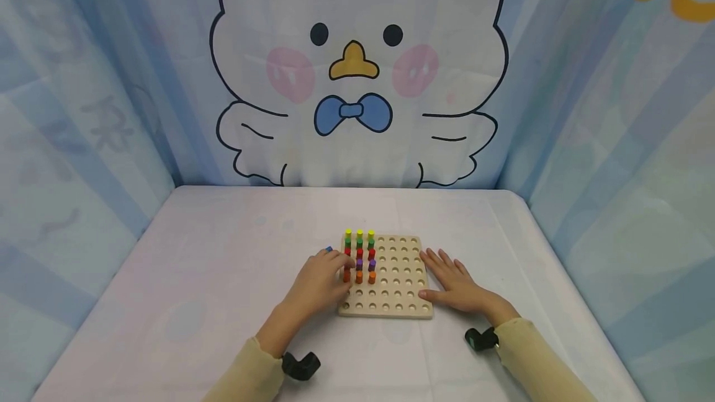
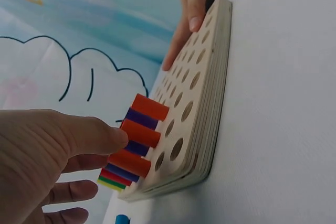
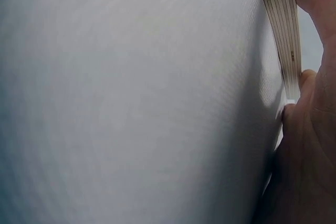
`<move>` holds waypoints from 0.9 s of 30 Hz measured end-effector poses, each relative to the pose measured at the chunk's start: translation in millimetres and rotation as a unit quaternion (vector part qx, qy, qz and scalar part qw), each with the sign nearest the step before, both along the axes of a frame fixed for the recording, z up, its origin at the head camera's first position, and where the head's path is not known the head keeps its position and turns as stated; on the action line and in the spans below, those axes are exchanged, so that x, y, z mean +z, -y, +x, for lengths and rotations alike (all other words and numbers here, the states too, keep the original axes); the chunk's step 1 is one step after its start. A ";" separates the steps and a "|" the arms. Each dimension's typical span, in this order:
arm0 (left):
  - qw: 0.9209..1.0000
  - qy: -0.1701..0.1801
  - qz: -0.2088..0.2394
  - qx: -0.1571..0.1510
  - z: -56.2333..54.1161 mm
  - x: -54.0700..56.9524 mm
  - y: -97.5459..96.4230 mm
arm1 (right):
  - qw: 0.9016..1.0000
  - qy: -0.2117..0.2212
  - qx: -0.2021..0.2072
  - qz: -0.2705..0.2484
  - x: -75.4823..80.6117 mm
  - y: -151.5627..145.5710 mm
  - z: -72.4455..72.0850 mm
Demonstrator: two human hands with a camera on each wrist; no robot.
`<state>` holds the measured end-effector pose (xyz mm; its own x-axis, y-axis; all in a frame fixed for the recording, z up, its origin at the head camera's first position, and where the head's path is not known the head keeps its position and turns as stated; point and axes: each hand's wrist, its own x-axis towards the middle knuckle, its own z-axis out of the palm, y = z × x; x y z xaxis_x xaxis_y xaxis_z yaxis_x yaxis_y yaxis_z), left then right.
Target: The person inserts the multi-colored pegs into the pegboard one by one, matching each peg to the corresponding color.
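A square wooden peg board lies on the table, with rows of yellow, green, red, purple and orange pegs in its left columns. My left hand reaches over its left edge. The thumb and index finger stand apart on either side of an orange peg in the left column; in the left wrist view the thumb overlaps the middle orange peg. Its other fingers are loosely bent. At the right edge, my right hand rests with fingers spread, thumb and fingertips touching the board.
Just left of the board, partly behind my left hand, a blue peg lies on the white-covered table. Several bare holes fill the board's right side and front rows. Printed curtains stand behind and at both sides.
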<state>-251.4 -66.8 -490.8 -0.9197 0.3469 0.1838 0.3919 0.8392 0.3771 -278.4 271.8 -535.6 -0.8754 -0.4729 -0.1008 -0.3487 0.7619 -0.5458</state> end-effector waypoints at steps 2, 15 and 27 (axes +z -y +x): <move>1.000 0.018 -0.002 0.011 2.2 -1.3 7.6 | 1.000 -0.001 -0.002 0.001 -1.3 -0.3 -0.2; 0.995 0.091 -0.029 0.041 19.3 -15.5 51.4 | 1.000 0.011 -0.016 0.016 -6.2 -1.3 -3.9; 0.992 0.120 0.007 0.039 14.1 -19.6 48.0 | 1.000 0.011 -0.016 0.021 -5.8 1.0 -4.9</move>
